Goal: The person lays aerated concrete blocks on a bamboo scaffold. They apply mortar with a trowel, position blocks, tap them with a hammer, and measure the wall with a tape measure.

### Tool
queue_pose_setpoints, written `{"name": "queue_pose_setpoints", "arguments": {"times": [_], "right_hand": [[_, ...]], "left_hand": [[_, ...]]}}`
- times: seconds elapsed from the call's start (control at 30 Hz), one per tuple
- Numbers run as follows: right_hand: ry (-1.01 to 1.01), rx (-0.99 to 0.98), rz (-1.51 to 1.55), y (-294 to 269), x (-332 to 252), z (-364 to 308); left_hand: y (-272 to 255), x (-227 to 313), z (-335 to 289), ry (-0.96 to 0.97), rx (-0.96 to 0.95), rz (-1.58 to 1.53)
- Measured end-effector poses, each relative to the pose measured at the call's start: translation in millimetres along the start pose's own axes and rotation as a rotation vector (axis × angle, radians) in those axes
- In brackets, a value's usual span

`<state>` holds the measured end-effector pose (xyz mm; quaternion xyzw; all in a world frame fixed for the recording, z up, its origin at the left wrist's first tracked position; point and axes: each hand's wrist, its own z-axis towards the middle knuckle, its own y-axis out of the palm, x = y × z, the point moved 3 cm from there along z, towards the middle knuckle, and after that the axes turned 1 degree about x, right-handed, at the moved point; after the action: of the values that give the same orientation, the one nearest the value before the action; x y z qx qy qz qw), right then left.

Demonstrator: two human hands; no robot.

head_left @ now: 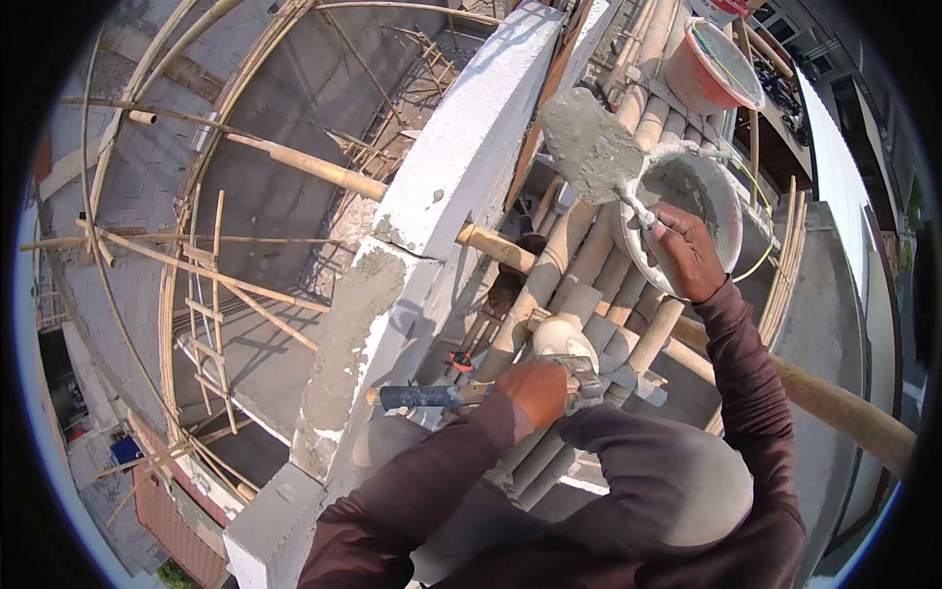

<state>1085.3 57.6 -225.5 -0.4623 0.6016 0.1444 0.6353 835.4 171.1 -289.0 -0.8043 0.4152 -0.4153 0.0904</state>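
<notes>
My right hand (690,253) is closed round the handle of a trowel (636,204). Wet grey mortar (592,145) covers its blade, which is held out past the left rim of a whitish bucket (731,211). Low in front of my knees, my left hand (538,393) grips a tool with a dark wrapped handle (432,395) and a mortar-smeared metal head (581,378); its exact kind is unclear. To the left runs a wall of white blocks (476,128). A layer of mortar (348,329) lies on its lower section, beside the end of a raised block.
Beneath me is a platform of bamboo poles (584,250) with gaps between them. A red bucket (705,74) stands beyond the whitish one. Bamboo scaffolding (211,294) and a deep drop lie left of the wall. A thick pole (844,417) juts out at right.
</notes>
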Motion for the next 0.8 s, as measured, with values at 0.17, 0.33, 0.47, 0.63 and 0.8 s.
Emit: {"name": "queue_pose_setpoints", "arguments": {"times": [0.17, 0.33, 0.47, 0.63, 0.8], "right_hand": [[-0.453, -0.014, -0.244, 95.9, -38.7, 35.1], [-0.492, -0.163, -0.577, 155.6, 15.2, 45.1], [-0.521, -0.130, -0.611, 148.9, 39.3, 11.2], [-0.576, 0.021, -0.680, 138.3, -45.5, 9.0], [-0.578, 0.147, -0.850, 137.3, -73.5, 46.2]], "left_hand": [[4.8, -5.3, -8.6, -0.051, 0.019, 0.000], [17.2, 3.1, -11.2, 0.019, 0.020, 0.062], [20.5, -2.4, -13.6, -0.054, 0.061, 0.000], [14.1, 4.3, -8.7, -0.035, 0.056, 0.026], [18.8, -3.5, -7.3, -0.006, 0.052, 0.047]]}}
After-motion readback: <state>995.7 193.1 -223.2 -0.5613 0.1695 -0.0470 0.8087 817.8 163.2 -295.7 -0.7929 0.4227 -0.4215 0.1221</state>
